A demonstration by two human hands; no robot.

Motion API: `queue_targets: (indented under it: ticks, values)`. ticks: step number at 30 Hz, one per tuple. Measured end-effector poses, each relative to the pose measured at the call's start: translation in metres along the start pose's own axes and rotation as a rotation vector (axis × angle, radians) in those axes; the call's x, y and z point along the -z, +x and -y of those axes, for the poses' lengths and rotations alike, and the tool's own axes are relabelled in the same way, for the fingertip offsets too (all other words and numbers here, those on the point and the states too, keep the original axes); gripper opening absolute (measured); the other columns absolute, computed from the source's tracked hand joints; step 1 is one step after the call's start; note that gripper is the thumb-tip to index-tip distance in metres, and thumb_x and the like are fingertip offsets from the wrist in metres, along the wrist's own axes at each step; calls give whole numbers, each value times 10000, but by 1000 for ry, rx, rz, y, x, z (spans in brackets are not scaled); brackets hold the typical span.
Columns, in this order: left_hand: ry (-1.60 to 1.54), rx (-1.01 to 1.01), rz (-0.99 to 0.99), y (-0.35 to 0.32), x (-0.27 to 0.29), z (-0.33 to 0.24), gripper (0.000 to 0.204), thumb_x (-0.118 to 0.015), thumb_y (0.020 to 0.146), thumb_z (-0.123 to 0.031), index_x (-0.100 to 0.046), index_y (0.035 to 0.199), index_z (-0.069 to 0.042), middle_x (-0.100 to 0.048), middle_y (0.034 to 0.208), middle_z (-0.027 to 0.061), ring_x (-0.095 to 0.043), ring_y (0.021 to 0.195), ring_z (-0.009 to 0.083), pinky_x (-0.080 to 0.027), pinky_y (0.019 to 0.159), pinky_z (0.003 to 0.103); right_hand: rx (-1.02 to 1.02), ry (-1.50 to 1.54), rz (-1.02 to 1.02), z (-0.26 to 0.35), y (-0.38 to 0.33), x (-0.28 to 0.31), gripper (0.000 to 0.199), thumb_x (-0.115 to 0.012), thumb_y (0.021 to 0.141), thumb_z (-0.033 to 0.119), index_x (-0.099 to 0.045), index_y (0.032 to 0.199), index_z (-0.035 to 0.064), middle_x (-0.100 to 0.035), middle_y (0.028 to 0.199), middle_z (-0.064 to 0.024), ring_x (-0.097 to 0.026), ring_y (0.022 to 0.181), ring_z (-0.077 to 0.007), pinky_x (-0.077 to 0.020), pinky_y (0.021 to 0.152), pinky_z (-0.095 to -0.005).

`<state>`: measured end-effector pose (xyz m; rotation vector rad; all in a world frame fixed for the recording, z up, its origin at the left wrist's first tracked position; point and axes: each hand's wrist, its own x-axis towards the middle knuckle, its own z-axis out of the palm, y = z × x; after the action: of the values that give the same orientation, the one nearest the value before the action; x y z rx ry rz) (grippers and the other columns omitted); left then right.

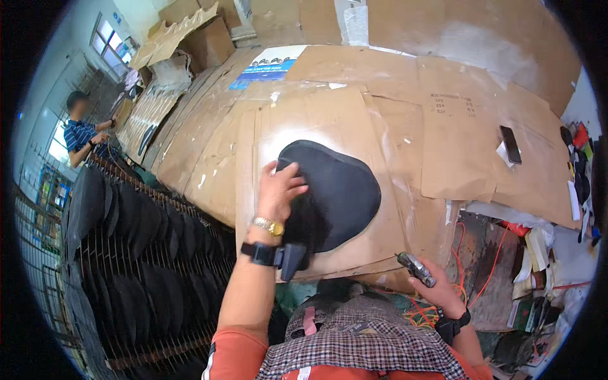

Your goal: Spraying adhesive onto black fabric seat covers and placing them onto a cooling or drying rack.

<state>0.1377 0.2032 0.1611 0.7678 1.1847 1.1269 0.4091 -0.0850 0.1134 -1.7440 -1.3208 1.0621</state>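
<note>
A flat black pad (342,196) with a rounded, saddle-like outline lies on a cardboard sheet in front of me. My left hand (278,192) is over its left edge, fingers apart and slightly bent, with the fingertips at the pad's surface. A dark area below this hand may be shadow or another black layer; I cannot tell. Lower right, beyond the cardboard's near edge, my right hand (437,288) is closed around a small metal spray gun (417,270), its nozzle end pointing up and left. My palm and fingers hide part of the gun.
Many black pieces hang on a wire rack (152,266) at my left. An orange hose (419,311) coils near my right hand. A phone (510,144) lies on the cardboard-covered table (329,69). Another person (85,133) works at the far left. Clutter (538,266) fills the right side.
</note>
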Motion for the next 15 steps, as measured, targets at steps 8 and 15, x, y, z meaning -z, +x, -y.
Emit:
queue_targets:
  ticks: [8,15]
  values:
    - [573,-92,-1,60,55,110,238,-617,824,-104,-582,1034,3,-644,900,112,-644,754,216,-532,659,307,-51,110,-34,-5,-18,9,457,-673,824,184,-512,1218,18,-597,995,-77,-548,927,-153,-442,824,-286]
    - [1260,-463,-96,25,30,153,442,-696,728,-149,-572,1124,4,-581,1094,196,-530,1036,379,-416,936,420,-142,56,-62,-28,-21,19,463,-685,817,178,-515,1218,21,-603,1008,-71,-552,931,-141,-447,831,-290]
